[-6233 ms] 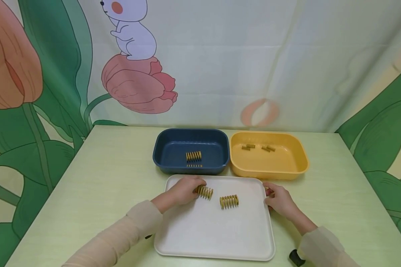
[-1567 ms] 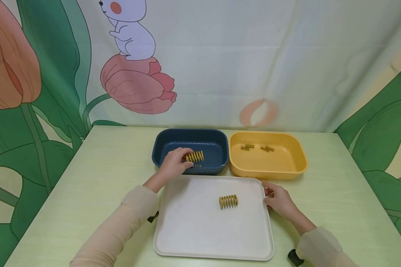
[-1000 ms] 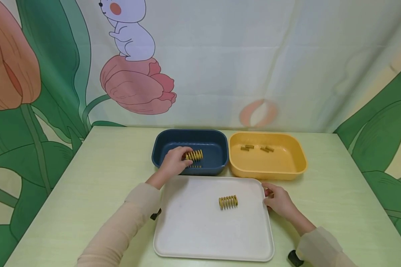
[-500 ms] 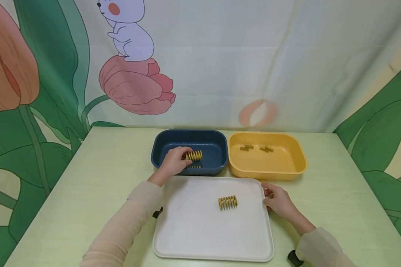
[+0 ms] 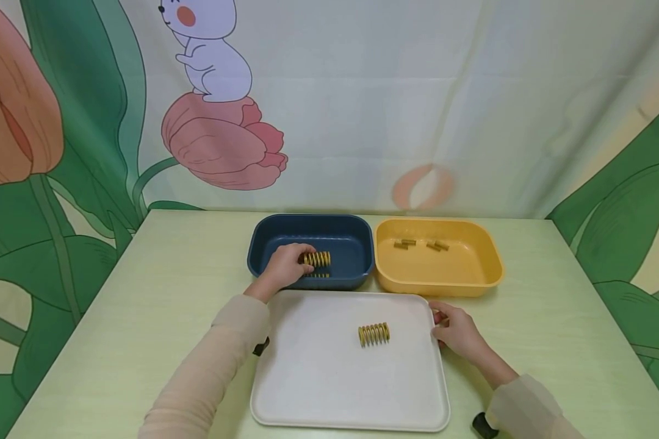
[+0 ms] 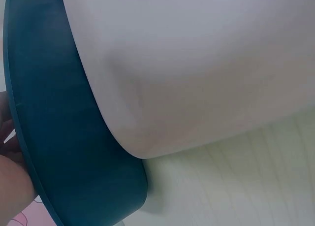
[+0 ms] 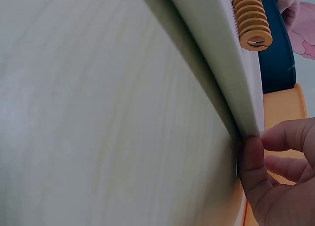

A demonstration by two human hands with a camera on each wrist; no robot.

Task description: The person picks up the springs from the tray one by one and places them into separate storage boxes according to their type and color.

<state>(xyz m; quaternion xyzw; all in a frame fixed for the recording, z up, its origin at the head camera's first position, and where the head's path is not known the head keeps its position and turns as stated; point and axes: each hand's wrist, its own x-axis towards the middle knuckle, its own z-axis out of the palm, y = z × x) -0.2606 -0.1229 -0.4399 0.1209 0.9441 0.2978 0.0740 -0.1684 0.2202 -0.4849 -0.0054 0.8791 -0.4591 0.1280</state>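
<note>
My left hand [image 5: 288,265] reaches over the front wall of the navy bin [image 5: 351,244], thumb and fingers pinching the left end of a gold coil spring [image 5: 320,259]. A short row of gold coils [image 5: 320,275] shows just below it at the bin's front wall; the rest is hidden. On the white tray [image 5: 340,390] lies another thick gold spring [image 5: 374,334], on its side. At the tray's upper right corner, my right hand [image 5: 458,332] grips the rim between thumb and fingers; in the right wrist view, the thumb [image 7: 253,162] presses the tray's edge.
Right of the navy bin, and close against it, stands a yellow bin [image 5: 439,274] with several thin small springs [image 5: 437,246] in two groups. The tray sits directly in front of both bins on a pale green table [image 5: 170,292]. A printed curtain [image 5: 362,122] hangs behind.
Since the oldest frame, my left hand has carried one thick spring from the tray into the navy bin. In the last second it has sunk slightly. My right hand has stayed at the tray rim.
</note>
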